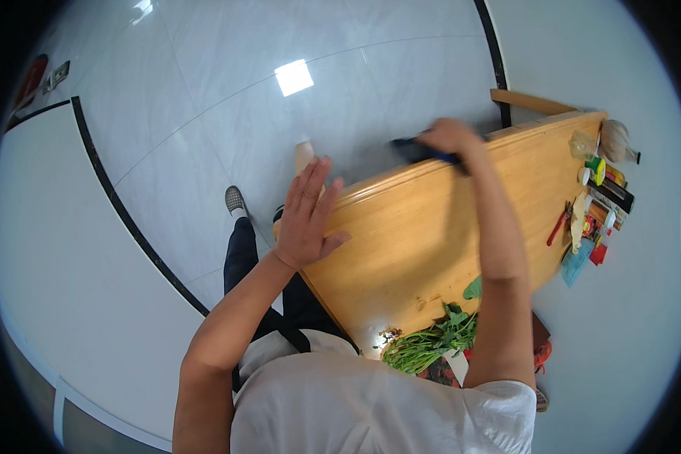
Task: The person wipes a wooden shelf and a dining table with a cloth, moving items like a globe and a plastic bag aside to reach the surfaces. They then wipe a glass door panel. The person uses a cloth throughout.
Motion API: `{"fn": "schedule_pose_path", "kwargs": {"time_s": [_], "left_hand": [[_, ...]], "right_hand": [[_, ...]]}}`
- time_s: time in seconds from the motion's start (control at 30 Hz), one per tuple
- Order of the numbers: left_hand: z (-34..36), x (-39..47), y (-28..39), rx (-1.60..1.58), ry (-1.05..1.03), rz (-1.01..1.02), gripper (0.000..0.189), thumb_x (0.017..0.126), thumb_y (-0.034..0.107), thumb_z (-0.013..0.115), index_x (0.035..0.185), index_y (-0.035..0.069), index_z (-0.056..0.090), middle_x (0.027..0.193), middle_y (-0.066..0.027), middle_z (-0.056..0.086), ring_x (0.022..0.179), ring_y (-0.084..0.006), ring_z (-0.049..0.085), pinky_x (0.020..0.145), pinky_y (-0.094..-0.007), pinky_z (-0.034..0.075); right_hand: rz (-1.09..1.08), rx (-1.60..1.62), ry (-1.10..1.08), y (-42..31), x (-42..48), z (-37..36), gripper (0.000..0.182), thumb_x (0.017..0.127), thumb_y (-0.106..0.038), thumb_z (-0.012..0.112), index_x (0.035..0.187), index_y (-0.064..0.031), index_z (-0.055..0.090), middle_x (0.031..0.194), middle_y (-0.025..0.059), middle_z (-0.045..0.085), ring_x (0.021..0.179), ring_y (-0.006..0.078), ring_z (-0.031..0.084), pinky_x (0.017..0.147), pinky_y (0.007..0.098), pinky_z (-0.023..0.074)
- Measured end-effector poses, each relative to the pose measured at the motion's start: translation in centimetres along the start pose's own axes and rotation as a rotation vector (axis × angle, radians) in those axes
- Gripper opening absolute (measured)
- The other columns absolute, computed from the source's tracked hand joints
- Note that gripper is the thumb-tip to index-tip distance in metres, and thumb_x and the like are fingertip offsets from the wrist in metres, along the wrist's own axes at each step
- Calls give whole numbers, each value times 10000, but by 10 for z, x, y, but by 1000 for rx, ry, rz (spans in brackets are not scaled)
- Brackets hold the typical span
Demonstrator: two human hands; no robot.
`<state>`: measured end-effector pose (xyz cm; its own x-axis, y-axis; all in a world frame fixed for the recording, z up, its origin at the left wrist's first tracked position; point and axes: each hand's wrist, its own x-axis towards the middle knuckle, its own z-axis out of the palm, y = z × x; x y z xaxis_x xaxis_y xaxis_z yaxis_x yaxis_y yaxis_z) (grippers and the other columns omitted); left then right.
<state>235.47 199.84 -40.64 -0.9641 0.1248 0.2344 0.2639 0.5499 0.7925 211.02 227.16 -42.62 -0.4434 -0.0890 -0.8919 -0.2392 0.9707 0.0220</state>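
My right hand point(451, 137) grips a dark, blurred item point(420, 150), perhaps a cloth with some blue on it, at the long edge of the wooden table point(408, 227). Part of the item hangs past that edge, over the floor. Fingers spread and holding nothing, my left hand point(306, 218) hovers beside the table's left corner. A bunch of leafy green stems point(431, 343) lies at the table's near end, partly hidden by my right arm. Small brown scraps point(391, 333) sit close to the stems.
Red-handled pliers point(557, 228), a blue face mask point(577, 261), jars and packets line the table's wall side. A clear plastic cup point(582, 145) and a filled bag point(614, 141) stand at its far end. Glossy tiles point(215, 74) cover the floor; a white wall point(79, 255) rises at left.
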Motion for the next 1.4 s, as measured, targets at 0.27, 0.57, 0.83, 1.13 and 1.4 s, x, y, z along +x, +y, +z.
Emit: {"fn": "schedule_pose_path", "kwargs": {"time_s": [0.27, 0.57, 0.83, 1.13, 1.4], "left_hand": [[4, 3, 0, 33, 28, 51, 752, 1006, 584, 429, 1510, 28, 388, 1572, -292, 317, 1441, -478, 325, 1136, -568, 278], [7, 8, 27, 326, -327, 184, 718, 854, 457, 697, 1470, 145, 498, 1607, -178, 325, 1466, -421, 309, 1146, -559, 277], [17, 11, 31, 434, -554, 282, 723, 813, 518, 725, 1433, 187, 555, 1594, -97, 392, 1486, -334, 324, 1158, -548, 263], [16, 14, 37, 406, -549, 272, 673, 875, 582, 625, 1413, 181, 580, 1577, -94, 421, 1471, -340, 349, 1142, -551, 289], [17, 12, 31, 394, -571, 294, 673, 920, 597, 541, 1431, 159, 560, 1579, -114, 412, 1464, -351, 355, 1134, -534, 296]], "right_hand": [[-323, 106, 607, -127, -82, 61, 385, 889, -428, 624, 933, -75, 770, 932, 150, 734, 851, 322, 689, 819, 446, 515], [75, 281, 1300, -6, -174, 196, 413, 845, -247, 742, 1241, -184, 644, 1236, 154, 598, 1277, 371, 478, 1091, 540, 351], [1007, 486, 1213, 293, -129, 239, 511, 980, -279, 581, 1476, -222, 471, 1408, 170, 537, 1237, 410, 528, 1032, 485, 442], [633, 501, 1397, 177, -110, 230, 605, 925, -467, 628, 1479, -280, 478, 1466, 183, 466, 1355, 436, 386, 1038, 681, 326], [-68, 398, 1216, -135, -198, 312, 434, 872, -356, 627, 1306, -353, 610, 1446, 73, 474, 1371, 446, 387, 1053, 712, 330]]}}
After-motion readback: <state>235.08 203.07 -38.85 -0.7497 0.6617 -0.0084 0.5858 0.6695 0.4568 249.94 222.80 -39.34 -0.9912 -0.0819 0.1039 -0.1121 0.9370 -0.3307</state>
